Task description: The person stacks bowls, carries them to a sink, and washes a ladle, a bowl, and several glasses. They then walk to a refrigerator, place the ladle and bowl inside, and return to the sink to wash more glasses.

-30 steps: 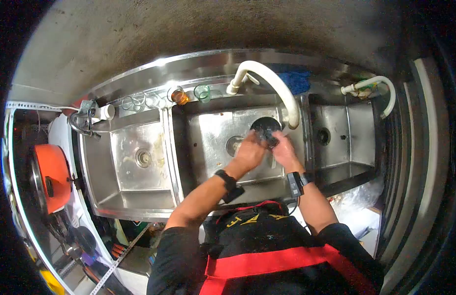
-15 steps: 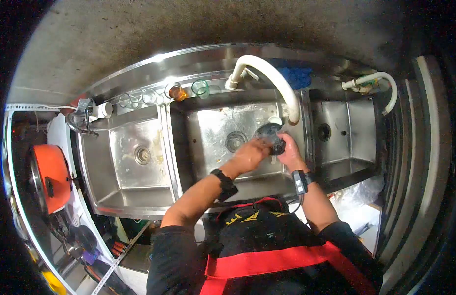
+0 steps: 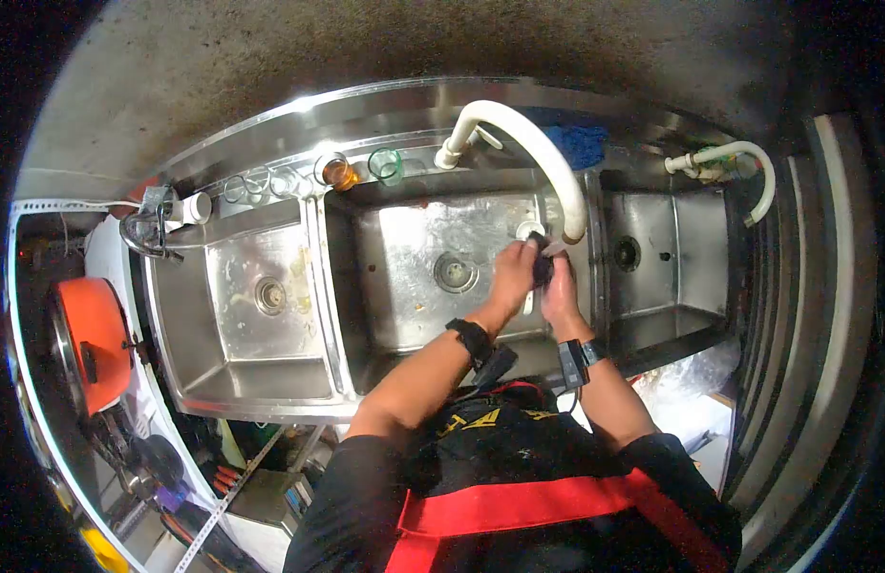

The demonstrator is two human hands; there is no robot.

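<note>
Over the middle sink basin (image 3: pixel 414 334), both hands close around a small black round object (image 3: pixel 543 270), turned nearly edge-on; its exact kind I cannot make out. My left hand (image 3: pixel 512 278) grips it from the left with the fingers curled. On its right side, my right hand (image 3: pixel 561 289) holds it, fingers partly hidden. The mouth of a white curved faucet (image 3: pixel 533 143) is just above and to the right, and water runs near the hands. Beneath them in the basin lies a white spoon-like utensil (image 3: pixel 528 230), mostly covered.
Along the back ledge stand several glasses, among them a green glass (image 3: pixel 386 166) and one with amber liquid (image 3: pixel 338 172). A blue cloth (image 3: pixel 576 145) lies behind the faucet. Basins flank both sides, the right one with its own white faucet (image 3: pixel 724 153). An orange pot (image 3: pixel 96 344) sits at left.
The black round object has turned from showing its flat face to nearly edge-on. My left hand has moved up and right, closer to my right hand.
</note>
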